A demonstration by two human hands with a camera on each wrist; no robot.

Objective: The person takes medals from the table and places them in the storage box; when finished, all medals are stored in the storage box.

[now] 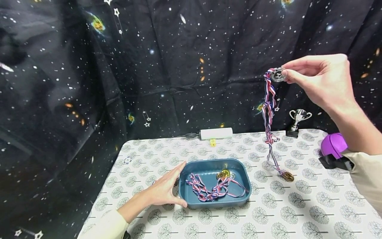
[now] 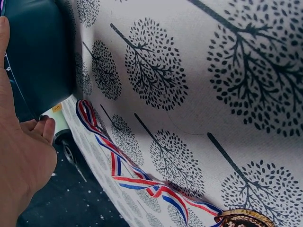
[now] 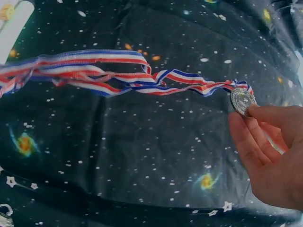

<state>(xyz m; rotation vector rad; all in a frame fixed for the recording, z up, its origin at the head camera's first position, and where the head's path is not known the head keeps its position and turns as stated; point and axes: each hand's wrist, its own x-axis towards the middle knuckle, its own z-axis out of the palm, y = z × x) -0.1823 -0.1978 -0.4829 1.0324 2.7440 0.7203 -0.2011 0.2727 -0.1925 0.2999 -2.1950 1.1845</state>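
Observation:
High at the right in the head view, my right hand pinches a silver medal by its edge between thumb and fingers. A tangled red, white and blue ribbon hangs from it, with a bronze medal at the lower end. My left hand holds the left end of a dark blue tray, thumb at the front corner and fingers at the back one. Inside lie gold medals and knotted striped ribbons. The left wrist view shows another striped ribbon and medal on the tablecloth beside the tray.
A silver trophy cup and a purple rounded object stand at the right. Along the back edge lie a white cylinder and a small yellow block. A small round item lies at left. Black starry cloth hangs behind.

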